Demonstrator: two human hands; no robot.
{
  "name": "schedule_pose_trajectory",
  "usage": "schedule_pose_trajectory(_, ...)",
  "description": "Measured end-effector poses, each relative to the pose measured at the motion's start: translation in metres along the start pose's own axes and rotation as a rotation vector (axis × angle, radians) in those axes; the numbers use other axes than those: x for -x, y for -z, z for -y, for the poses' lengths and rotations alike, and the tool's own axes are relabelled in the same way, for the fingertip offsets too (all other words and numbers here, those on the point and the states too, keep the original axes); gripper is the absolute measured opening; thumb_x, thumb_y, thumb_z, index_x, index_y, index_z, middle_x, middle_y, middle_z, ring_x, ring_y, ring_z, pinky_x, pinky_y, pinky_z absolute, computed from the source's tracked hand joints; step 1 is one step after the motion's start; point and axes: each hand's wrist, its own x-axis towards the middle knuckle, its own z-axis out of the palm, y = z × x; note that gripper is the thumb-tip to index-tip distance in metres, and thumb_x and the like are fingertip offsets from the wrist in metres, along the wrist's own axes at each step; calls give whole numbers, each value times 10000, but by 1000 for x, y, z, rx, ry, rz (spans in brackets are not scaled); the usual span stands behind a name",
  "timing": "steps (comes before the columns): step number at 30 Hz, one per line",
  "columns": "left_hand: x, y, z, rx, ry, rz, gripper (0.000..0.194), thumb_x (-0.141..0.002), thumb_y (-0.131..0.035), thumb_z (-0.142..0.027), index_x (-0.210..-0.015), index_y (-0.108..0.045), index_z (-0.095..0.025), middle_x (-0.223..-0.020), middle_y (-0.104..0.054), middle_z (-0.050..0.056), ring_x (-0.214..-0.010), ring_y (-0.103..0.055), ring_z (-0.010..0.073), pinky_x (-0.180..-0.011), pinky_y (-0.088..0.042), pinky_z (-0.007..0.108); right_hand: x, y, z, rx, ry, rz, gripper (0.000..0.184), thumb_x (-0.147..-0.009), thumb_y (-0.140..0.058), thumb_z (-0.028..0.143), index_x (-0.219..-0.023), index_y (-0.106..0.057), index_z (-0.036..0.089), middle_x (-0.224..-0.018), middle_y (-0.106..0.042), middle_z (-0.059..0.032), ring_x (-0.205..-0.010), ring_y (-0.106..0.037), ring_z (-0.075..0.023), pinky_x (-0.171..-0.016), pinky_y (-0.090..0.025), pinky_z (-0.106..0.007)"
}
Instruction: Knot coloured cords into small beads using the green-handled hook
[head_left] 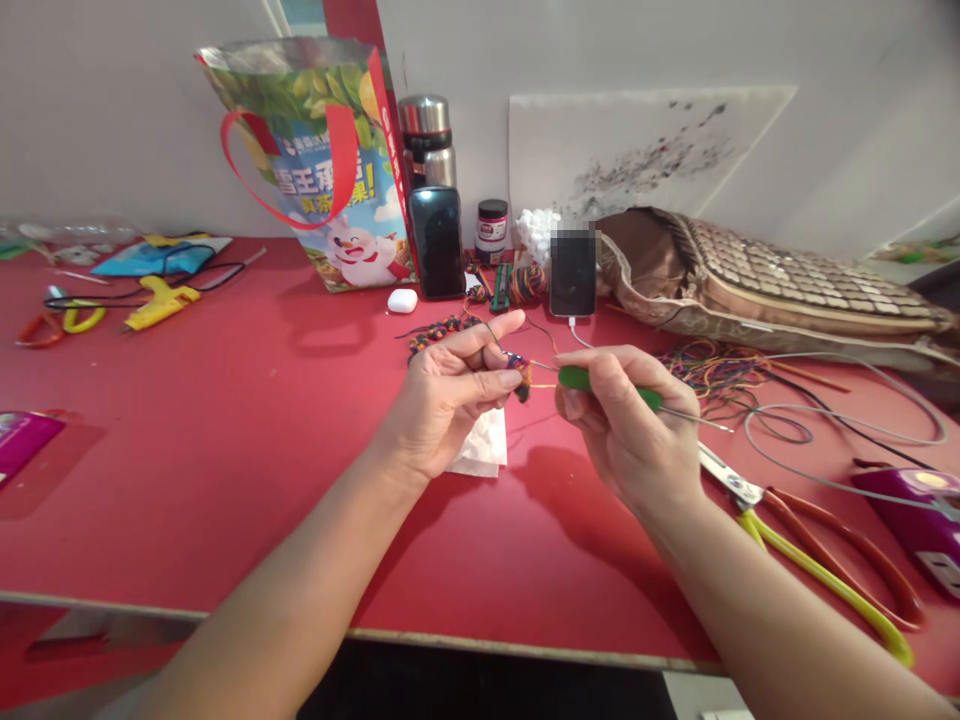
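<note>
My left hand (pixel 457 395) pinches a small piece of multicoloured crochet work (pixel 519 378) between thumb and fingers. A dark strand runs over its raised index finger. In my right hand (pixel 637 420) is a crochet hook with a green handle (pixel 576 378), gripped with the fingers wrapped round it. The hook's thin metal shaft points left and reaches the crochet work; its other metal end sticks out to the right of my hand. Behind my left hand lies a braided length of multicoloured yarn (pixel 442 330). A crumpled white tissue (pixel 484 445) is under the left hand.
Scissors (pixel 750 490) with red and yellow handles lie at the right, near a tangle of yarn (pixel 712 370) and a purple power strip (pixel 915 520). Behind stand a gift bag (pixel 322 170), a steel flask (pixel 427 130), two phones and a jar (pixel 492 232). A yellow glue gun (pixel 159 303) lies left.
</note>
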Motion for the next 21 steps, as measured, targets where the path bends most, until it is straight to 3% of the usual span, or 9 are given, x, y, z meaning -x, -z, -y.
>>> schedule_pose_trajectory(10, 0, 2, -6, -57, 23, 36, 486, -591, -924, -122, -1071, -892, -194, -759, -660, -18, -662, -597, 82, -620, -473, 215, -4, 6, 8, 18, 11, 0, 206, -873, -883, 437, -844, -877, 233, -537, -600, 12, -489, -505, -111, -459, -337, -272)
schedule_pose_trajectory(21, 2, 4, -8, -64, 115, 208, 468, -626, -817, -107, -1084, -885, -166, -756, -639, -12, -629, -592, 87, -606, -468, 241, -11, 9, 24, -58, -139, 82, 256, -787, -942, 412, -709, -844, 188, -422, -460, 49, -406, -353, -65, -421, -273, -237)
